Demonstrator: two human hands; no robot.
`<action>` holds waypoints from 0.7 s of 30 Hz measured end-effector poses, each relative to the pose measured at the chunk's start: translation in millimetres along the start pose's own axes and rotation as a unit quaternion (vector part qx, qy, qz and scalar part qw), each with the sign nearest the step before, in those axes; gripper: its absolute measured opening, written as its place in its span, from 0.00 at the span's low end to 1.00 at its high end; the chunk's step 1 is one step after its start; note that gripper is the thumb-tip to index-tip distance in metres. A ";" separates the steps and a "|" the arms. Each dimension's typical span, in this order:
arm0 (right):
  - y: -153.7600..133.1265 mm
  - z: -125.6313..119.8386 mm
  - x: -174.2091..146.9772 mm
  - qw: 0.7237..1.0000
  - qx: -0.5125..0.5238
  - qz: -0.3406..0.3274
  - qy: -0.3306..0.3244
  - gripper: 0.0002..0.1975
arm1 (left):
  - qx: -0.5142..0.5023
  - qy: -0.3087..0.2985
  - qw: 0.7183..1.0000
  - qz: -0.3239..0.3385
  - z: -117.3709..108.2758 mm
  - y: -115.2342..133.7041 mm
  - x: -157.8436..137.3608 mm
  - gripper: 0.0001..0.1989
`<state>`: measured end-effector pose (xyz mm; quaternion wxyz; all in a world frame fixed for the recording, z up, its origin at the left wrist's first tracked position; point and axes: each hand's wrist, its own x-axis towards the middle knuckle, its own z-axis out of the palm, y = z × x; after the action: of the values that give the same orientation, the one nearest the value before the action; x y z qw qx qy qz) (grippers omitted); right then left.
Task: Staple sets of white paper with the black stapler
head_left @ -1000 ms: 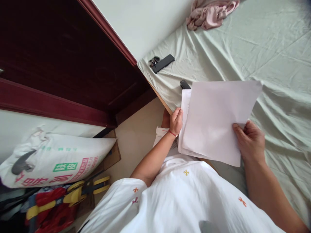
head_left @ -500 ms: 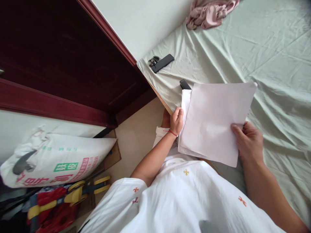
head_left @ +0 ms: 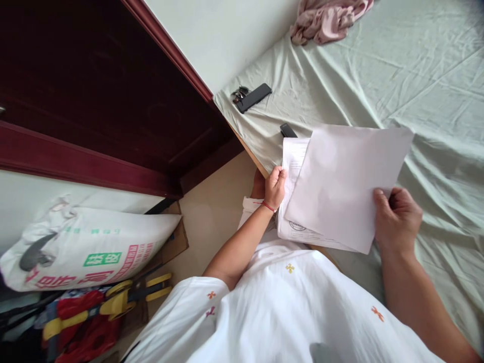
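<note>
My left hand (head_left: pixel 275 187) pinches the left edge of a stack of printed papers (head_left: pixel 293 156), thumb on top. Lines of print and a round stamp show on the stack's uncovered left and lower parts. A blank white sheet (head_left: pixel 348 181) lies slanted over the rest of the stack and hides it. My right hand (head_left: pixel 399 219) grips this sheet by its right edge, thumb on its face and fingers curled behind. Whether the right hand holds one sheet or more, I cannot tell.
On the bed's pale green sheet (head_left: pixel 434 80) lie a black phone (head_left: pixel 254 98), keys (head_left: pixel 239 94), a small black object (head_left: pixel 288 130) and a pink cloth (head_left: pixel 325 22). A dark red door (head_left: pixel 113 91) is at left. Below it lean a white sack (head_left: pixel 102 247) and a yellow-and-black tool (head_left: pixel 117 302).
My right hand has moved right with the blank sheet, turning it slightly. More of the printed page and its round stamp now shows. My left hand has stayed on the stack's edge.
</note>
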<state>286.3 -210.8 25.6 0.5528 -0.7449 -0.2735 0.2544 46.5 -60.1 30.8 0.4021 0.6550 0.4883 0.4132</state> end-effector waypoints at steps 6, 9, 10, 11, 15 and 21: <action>-3.7 6.5 -5.0 0.995 0.077 0.017 -0.064 0.17 | -0.003 -0.006 1.000 0.004 0.5 -3.6 0.8 0.30; -4.9 7.5 -6.7 0.992 0.079 0.012 -0.092 0.17 | -0.033 -0.012 0.999 -0.009 1.7 -7.3 0.6 0.29; -4.9 7.2 -6.9 0.992 0.077 0.009 -0.096 0.17 | -0.041 -0.013 0.999 -0.012 1.9 -8.0 0.5 0.29; -4.8 6.9 -6.8 0.992 0.074 0.006 -0.099 0.17 | -0.046 -0.013 0.999 -0.013 2.0 -8.4 0.5 0.29; -3.8 6.4 -6.7 0.993 0.060 -0.003 -0.106 0.17 | -0.040 -0.011 0.999 -0.014 1.5 -7.5 0.3 0.29; -1.1 6.4 -7.2 0.994 0.025 -0.020 -0.107 0.16 | -0.027 -0.003 1.000 0.006 1.6 -6.1 -0.1 0.29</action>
<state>276.6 -211.1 25.5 0.5437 -0.6940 -0.3395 0.3279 46.1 -59.2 24.5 0.4190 0.6481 0.4717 0.4265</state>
